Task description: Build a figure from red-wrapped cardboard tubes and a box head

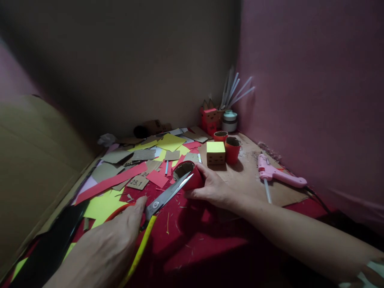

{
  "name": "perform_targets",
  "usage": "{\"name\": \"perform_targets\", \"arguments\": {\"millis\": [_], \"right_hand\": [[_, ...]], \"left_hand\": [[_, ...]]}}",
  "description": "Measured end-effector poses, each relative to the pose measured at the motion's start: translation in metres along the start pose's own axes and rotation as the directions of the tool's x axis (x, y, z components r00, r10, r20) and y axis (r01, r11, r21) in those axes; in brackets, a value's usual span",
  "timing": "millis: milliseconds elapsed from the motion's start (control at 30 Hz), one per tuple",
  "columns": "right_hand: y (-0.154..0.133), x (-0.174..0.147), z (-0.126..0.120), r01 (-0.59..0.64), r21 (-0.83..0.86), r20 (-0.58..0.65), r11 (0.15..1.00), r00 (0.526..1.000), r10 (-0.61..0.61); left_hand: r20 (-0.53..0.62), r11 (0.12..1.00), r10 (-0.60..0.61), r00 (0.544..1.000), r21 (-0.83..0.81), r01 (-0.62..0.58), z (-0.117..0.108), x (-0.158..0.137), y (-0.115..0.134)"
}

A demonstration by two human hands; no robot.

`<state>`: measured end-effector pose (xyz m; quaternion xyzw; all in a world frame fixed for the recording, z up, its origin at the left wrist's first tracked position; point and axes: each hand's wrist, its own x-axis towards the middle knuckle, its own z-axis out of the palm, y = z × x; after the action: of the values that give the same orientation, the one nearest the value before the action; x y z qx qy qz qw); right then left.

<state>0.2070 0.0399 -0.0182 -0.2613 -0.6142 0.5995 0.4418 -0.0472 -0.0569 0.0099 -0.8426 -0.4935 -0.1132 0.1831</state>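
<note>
Red covers the outside of the cardboard tube [196, 179], held over the near middle of the table by the right hand [216, 188], fingers and thumb closed round its side. The left hand [111, 232] grips the scissors [155, 205], whose tips lie across the tube's open mouth; whether they bite its wall, I cannot tell. As I judge it, the covering is done and work at the rim is under way, but how much trimming is left does not show. Two red cups [233, 152] stand beyond, beside a yellow-topped box [215, 154]. Bare red cloth [192, 248] under the scissors gives some room towards the near edge. Paper scraps [171, 142] crowd the left and far side, and a pink glue gun [271, 173] lies to the right, near the pink wall [312, 100].
</note>
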Motion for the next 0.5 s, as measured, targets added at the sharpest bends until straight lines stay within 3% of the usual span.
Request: {"name": "perform_targets", "arguments": {"millis": [67, 167, 333, 500], "right_hand": [[0.0, 0.0, 0.0, -0.013, 0.0, -0.006, 1.0, 1.0, 0.013], [-0.005, -0.001, 0.0, -0.036, -0.038, -0.007, 0.999, 0.999, 0.036], [-0.026, -0.003, 0.0, -0.167, -0.167, -0.049, 0.972, 0.986, 0.161], [-0.037, -0.004, 0.001, -0.224, -0.128, -0.01, 0.966, 0.974, 0.224]], "left_hand": [[0.017, 0.981, 0.108, 0.994, 0.161, -0.109, 0.003, -0.005, -0.004], [0.119, 0.965, 0.076, 0.99, 0.24, -0.103, 0.007, -0.013, -0.01], [0.235, 0.977, 0.016, 0.972, 0.202, -0.065, 0.007, -0.024, -0.02], [0.175, 0.991, 0.065, 0.982, 0.104, -0.084, 0.011, -0.026, -0.023]]}}
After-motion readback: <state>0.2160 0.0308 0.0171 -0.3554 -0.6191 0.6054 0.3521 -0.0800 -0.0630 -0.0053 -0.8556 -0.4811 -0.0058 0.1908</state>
